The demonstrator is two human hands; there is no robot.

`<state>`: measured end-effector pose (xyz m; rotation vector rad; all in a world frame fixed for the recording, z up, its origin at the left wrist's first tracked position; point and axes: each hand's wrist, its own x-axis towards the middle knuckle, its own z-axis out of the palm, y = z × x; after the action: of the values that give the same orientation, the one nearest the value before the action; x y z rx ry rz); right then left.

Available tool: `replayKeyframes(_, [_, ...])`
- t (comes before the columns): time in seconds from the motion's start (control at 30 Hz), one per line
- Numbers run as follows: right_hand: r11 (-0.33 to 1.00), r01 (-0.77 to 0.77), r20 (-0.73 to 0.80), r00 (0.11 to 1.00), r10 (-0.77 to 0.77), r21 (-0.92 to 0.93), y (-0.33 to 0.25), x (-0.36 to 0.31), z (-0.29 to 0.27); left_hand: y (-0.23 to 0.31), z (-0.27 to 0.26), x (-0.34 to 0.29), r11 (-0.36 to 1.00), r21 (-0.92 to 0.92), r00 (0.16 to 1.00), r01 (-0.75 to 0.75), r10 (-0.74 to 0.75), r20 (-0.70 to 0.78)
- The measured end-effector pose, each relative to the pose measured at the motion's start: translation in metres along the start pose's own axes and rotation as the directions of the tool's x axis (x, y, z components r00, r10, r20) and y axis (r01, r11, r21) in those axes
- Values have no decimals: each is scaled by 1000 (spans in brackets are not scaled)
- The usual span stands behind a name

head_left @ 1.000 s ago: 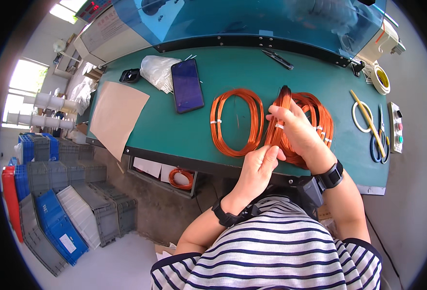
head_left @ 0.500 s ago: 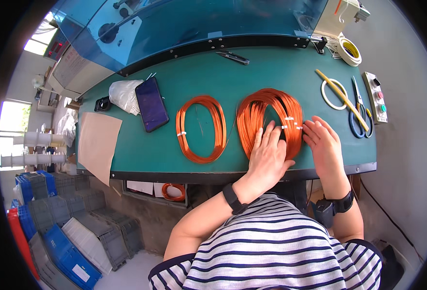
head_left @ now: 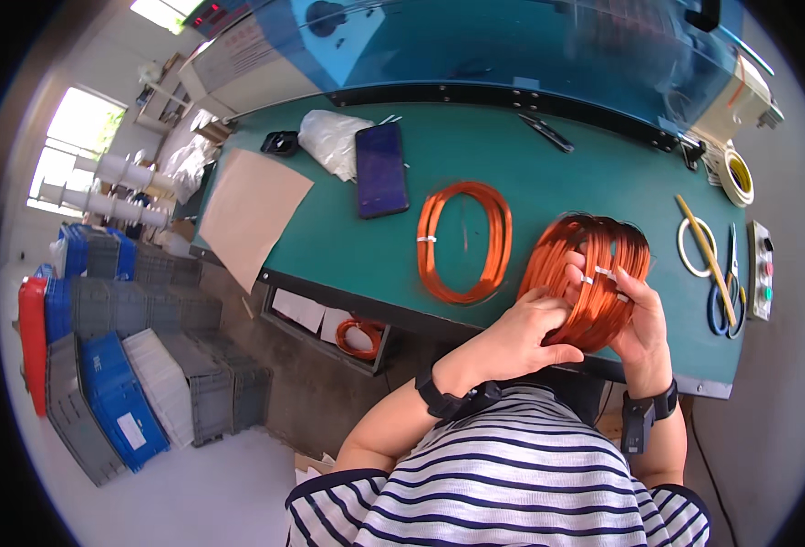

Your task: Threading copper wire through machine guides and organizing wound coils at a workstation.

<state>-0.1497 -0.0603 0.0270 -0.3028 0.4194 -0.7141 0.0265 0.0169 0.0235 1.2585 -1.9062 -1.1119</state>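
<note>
Both my hands grip a thick bundle of copper wire coils [head_left: 548, 257] bound with small white ties, its near end raised over the table's front edge. My left hand [head_left: 532, 330] is on its left side, with fingers reaching through the loop and the thumb below. On the right side, my right hand [head_left: 644, 330] has its fingers partly behind the wire and its thumb by the ties. Left of the bundle, a thinner copper wire coil [head_left: 428, 264] with one white tie lies flat on the green table [head_left: 347, 251].
Farther left lie a phone [head_left: 381, 171], a white plastic bag [head_left: 329, 144] and brown paper [head_left: 254, 205]. To the right are scissors [head_left: 720, 305], a yellow stick [head_left: 705, 260], a white ring and a button box [head_left: 761, 271]. A blue-covered machine [head_left: 512, 55] borders the back; an open drawer [head_left: 379, 351] hangs below.
My hands have closed around the large wire bundle and tilted it up toward me. My right hand has gone from beside it to gripping it. The whole view has shifted and turned.
</note>
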Motion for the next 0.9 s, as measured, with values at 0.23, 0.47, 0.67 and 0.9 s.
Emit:
replayKeyframes(0.23, [997, -78, 44, 996, 78, 5, 9, 19, 34, -45, -53, -35, 734, 313, 528, 602, -72, -846])
replayKeyframes(0.47, [998, -65, 62, 996, 65, -13, 18, 29, 40, -57, -56, -26, 607, 395, 563, 690, -106, -820])
replayKeyframes(0.67, [997, -59, 78, 995, 63, -48, 19, 28, 41, 25, -28, -9, 965, 215, 723, 149, 42, -690])
replayKeyframes(0.9, [998, -62, 113, 992, 60, 16, 18, 24, 32, -60, -65, -43, 519, 433, 563, 737, -116, -818])
